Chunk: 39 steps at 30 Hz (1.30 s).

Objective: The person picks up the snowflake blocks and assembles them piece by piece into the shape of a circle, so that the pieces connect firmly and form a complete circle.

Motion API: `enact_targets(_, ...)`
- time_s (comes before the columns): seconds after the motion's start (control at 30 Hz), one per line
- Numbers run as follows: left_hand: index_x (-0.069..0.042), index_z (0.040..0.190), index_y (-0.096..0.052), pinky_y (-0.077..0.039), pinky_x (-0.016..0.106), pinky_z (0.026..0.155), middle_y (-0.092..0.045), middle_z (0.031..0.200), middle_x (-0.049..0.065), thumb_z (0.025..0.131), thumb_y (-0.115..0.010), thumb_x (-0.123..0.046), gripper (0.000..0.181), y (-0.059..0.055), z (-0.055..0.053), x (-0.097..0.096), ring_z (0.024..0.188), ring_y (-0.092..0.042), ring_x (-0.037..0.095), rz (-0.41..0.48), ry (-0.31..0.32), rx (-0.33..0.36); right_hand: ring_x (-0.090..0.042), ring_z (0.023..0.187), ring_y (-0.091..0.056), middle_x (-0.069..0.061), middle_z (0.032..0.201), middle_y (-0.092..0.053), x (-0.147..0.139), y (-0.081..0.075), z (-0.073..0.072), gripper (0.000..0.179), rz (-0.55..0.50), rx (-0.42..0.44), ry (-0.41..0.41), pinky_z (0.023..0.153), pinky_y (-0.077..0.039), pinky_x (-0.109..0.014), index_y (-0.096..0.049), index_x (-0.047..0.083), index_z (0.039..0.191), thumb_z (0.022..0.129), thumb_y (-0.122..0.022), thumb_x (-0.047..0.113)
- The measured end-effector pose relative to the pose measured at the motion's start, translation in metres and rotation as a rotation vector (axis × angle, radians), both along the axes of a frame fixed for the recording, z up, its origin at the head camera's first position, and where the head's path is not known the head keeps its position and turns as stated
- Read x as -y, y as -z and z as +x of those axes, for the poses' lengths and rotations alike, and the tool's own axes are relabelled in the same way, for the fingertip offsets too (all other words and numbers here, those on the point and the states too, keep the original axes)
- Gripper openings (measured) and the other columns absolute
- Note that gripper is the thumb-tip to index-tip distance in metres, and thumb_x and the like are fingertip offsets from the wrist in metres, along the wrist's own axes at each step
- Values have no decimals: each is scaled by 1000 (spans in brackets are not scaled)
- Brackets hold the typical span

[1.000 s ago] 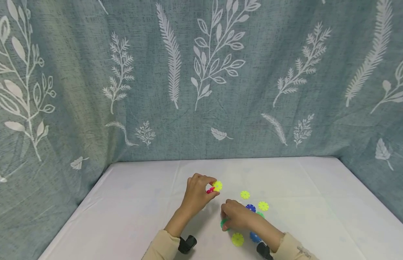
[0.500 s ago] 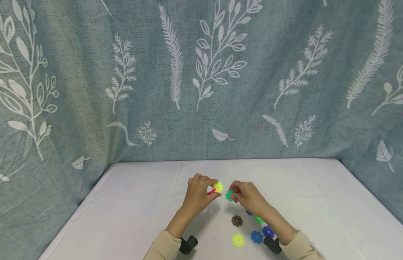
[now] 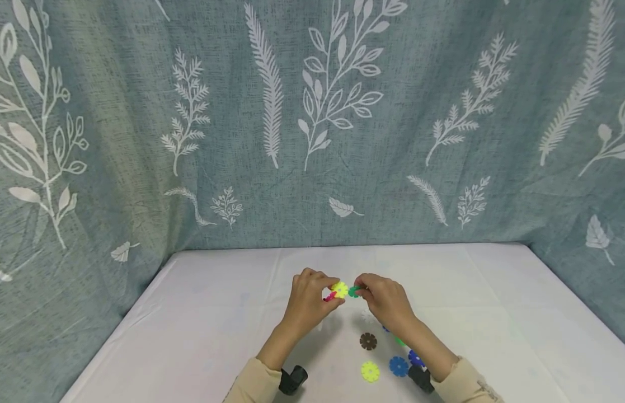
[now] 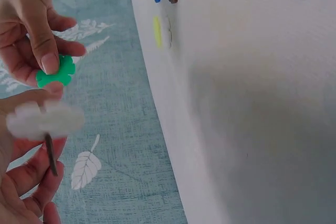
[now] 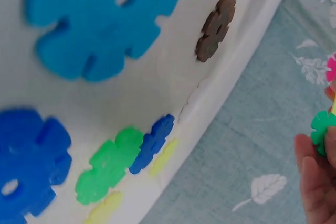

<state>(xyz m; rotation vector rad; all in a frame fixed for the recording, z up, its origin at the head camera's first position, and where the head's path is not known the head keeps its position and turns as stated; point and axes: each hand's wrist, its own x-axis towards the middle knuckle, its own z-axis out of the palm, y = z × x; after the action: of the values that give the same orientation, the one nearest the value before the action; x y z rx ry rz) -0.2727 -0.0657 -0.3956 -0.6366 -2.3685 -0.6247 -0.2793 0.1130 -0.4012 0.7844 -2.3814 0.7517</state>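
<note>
In the head view my left hand (image 3: 307, 294) pinches a small cluster of notched flower-shaped discs. A yellow disc (image 3: 341, 289) and a pink disc (image 3: 330, 296) show there; the left wrist view adds a blurred white disc (image 4: 44, 120) with a brown disc (image 4: 51, 153) edge-on below it. Facing it, my right hand (image 3: 388, 296) pinches a green disc (image 3: 353, 291) between thumb and fingers. The green disc is turned partly edge-on, its rim right at the yellow disc's edge. Both hands are raised above the white table.
Loose discs lie on the white-covered table (image 3: 231, 313) below the hands: brown (image 3: 368, 341), yellow (image 3: 370, 371), blue (image 3: 399, 366), white (image 3: 367, 316) and dark blue (image 3: 415, 358). A lighter green disc (image 5: 109, 165) lies under the right forearm. A leaf-patterned curtain (image 3: 292, 196) stands behind.
My right hand has picked the green disc off the table, lifted it to the left hand's cluster and turned it more edge-on. The left hand has stayed nearly still.
</note>
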Motion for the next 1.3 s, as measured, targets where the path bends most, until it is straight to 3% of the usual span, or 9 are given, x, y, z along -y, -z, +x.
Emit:
enact_targets(0.13,-11,90,-74,-36,34,70,-68,76,1,62,-83,-25,33,-1,1,-1,78,-53,18,-25,4,-12,-9,64,-61,1,77,-64,1,0,0,17,49,-108,-31,58,-48,-18,-61,9,84,74,-71,-1)
enact_targets(0.33,-12,82,-74,-35,32,68,-66,71,-1,61,-83,-27,28,-4,4,-4,77,-53,16,-64,24,-51,-13,66,-63,-1,74,-59,1,2,-1,20,58,-165,-58,60,-50,-18,-62,6,81,70,-71,-9)
enact_targets(0.53,-11,81,-73,-33,31,68,-65,70,0,58,-84,-27,30,-1,7,-9,75,-51,16,-52,8,-82,-14,64,-63,-4,73,-59,1,-2,2,19,170,-209,-79,58,-49,-18,-65,3,81,69,-72,-10)
enact_targets(0.63,-11,81,-71,-33,30,67,-64,69,-2,59,-84,-26,30,2,8,-10,75,-51,15,-14,-5,-32,-13,63,-62,-3,74,-59,0,-2,2,18,169,-220,-101,57,-49,-18,-65,4,81,69,-72,-8)
enact_targets(0.77,-11,79,-64,-31,29,67,-60,68,-3,62,-84,-27,31,5,10,-9,74,-50,15,22,-38,74,-9,64,-60,0,76,-61,-1,2,-1,20,82,-220,-157,58,-48,-16,-62,5,83,70,-73,-5)
enact_targets(0.9,-11,84,-64,-31,32,70,-65,76,-3,65,-81,-33,34,8,12,-7,78,-54,17,14,-42,118,-9,65,-60,0,77,-62,0,5,-3,20,18,-204,-208,58,-46,-15,-60,5,82,70,-72,-6)
enact_targets(1.03,-15,91,-69,-31,34,75,-70,88,-4,72,-76,-32,27,10,11,-5,85,-58,15,14,23,89,-10,67,-61,-1,78,-63,1,6,-1,20,18,-189,-232,59,-46,-14,-59,5,82,71,-71,-6)
enact_targets(1.13,-17,86,-70,-32,35,76,-70,85,-6,74,-75,-27,16,11,10,-5,84,-58,12,7,60,67,-12,69,-63,-3,81,-65,0,5,0,20,33,-155,-231,60,-48,-15,-61,4,85,71,-71,-7)
enact_targets(1.3,-18,79,-70,-33,35,76,-69,80,-6,74,-76,-24,10,12,9,-4,83,-58,12,-9,55,69,-17,75,-66,-10,88,-67,-7,2,2,18,58,79,-123,64,-51,-20,-65,0,90,75,-67,-10)
